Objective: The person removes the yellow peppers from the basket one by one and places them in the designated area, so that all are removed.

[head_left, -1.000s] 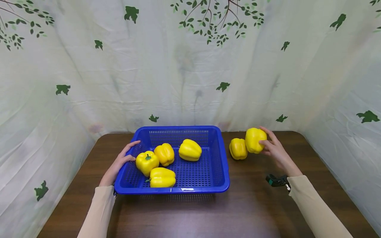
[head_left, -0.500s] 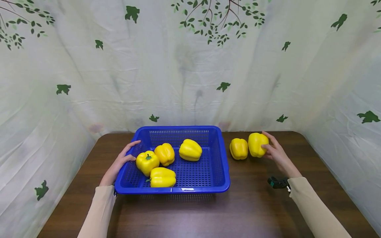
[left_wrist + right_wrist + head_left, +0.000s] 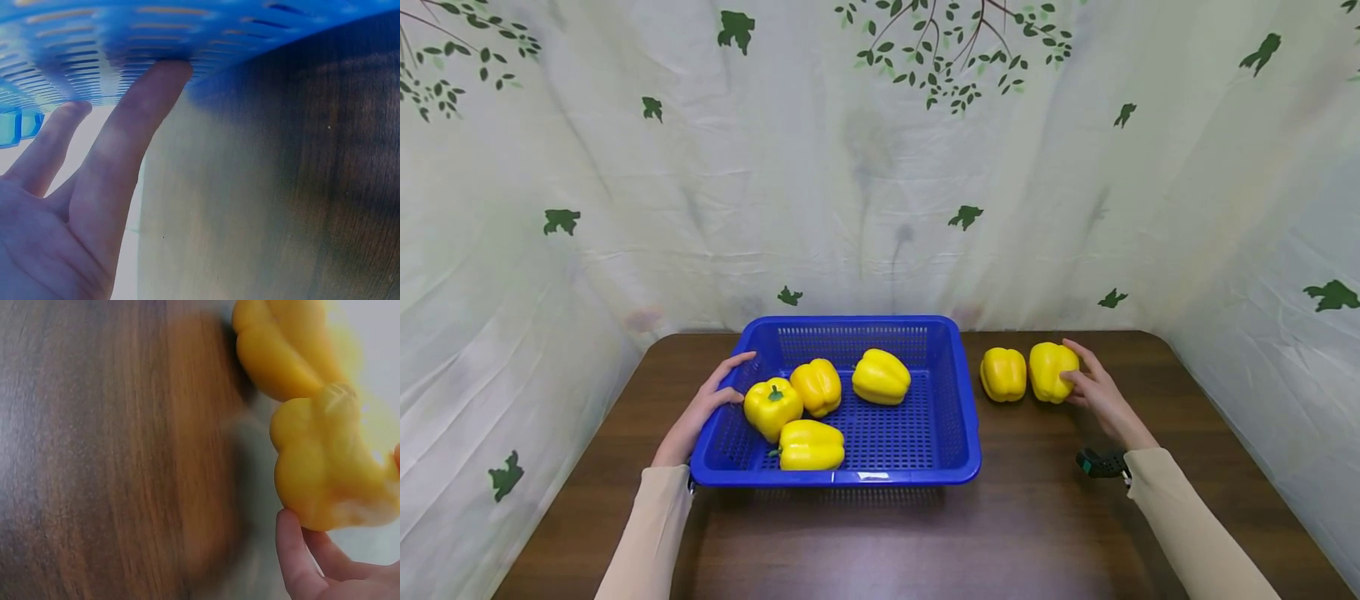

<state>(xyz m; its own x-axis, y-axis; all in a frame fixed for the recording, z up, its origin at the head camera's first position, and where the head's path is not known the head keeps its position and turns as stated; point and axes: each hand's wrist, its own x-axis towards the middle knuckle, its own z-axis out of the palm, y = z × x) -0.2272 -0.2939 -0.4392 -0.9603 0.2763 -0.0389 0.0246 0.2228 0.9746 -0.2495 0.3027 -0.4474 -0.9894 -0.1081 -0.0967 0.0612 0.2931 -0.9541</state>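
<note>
On the brown surface [image 3: 880,550]: one blue basket [image 3: 917,478], four yellow peppers [image 3: 882,377] inside, left side held by the left hand [image 3: 696,415]; right of it, two further peppers [image 3: 1002,375], the outer pepper [image 3: 1050,372] gripped by fingers of the right hand [image 3: 1105,404].

Peppers [image 3: 881,377] are all bright yellow and pretty glossy, with green stems [image 3: 775,393] showing on a couple. In the right wrist view they go more golden-orange. Basket [image 3: 917,478] is solid royal blue with a grid of little slots, looks paler and washed-out from the left wrist. Worktop [image 3: 880,542] is dark brown with streaky wood grain. Backdrop [image 3: 820,208] is off-white, kinda greyish, with dark green leafy shapes [image 3: 736,31], brownish-red branches [image 3: 977,35] and faded pinkish smudges [image 3: 644,320]. Sleeves [image 3: 1195,525] are beige, right strap [image 3: 1097,464] black with some green.
</note>
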